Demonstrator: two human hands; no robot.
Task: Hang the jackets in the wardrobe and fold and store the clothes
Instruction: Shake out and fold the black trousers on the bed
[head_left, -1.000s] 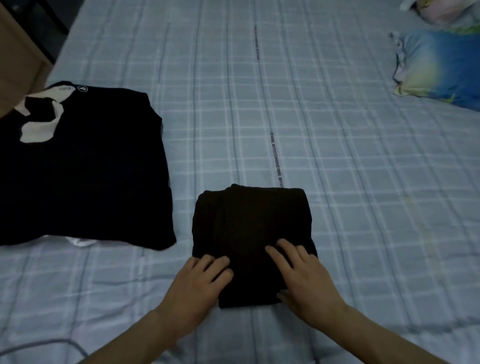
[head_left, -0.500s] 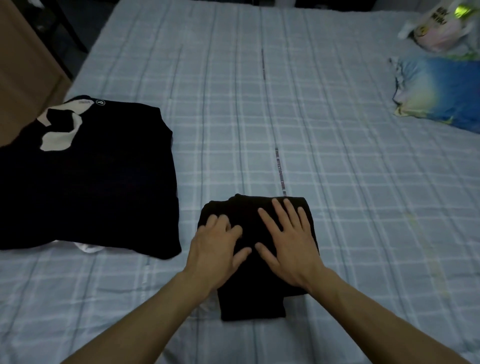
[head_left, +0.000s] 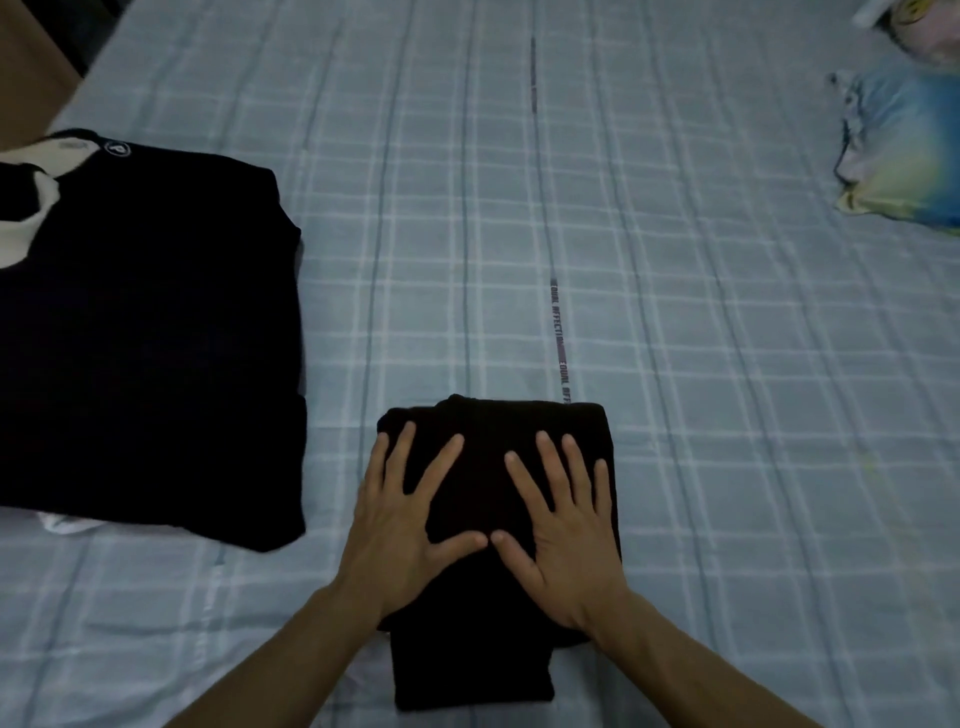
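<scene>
Both hands have slid up from the near edge of the folded black garment (head_left: 498, 499), low centre, left hand (head_left: 410, 525) and right hand (head_left: 561, 530) now pressing flat with spread fingers, suggesting it is nearly ready for storing.

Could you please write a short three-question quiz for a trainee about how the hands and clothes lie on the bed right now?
1. True or false: both hands press flat on the small folded dark garment.
2. Which lies further left on the bed sheet? A) the large black top B) the colourful pillow
3. Fill in: the thumbs of the left hand and the right hand almost ____.

Key: 1 true; 2 A; 3 touch.
</scene>
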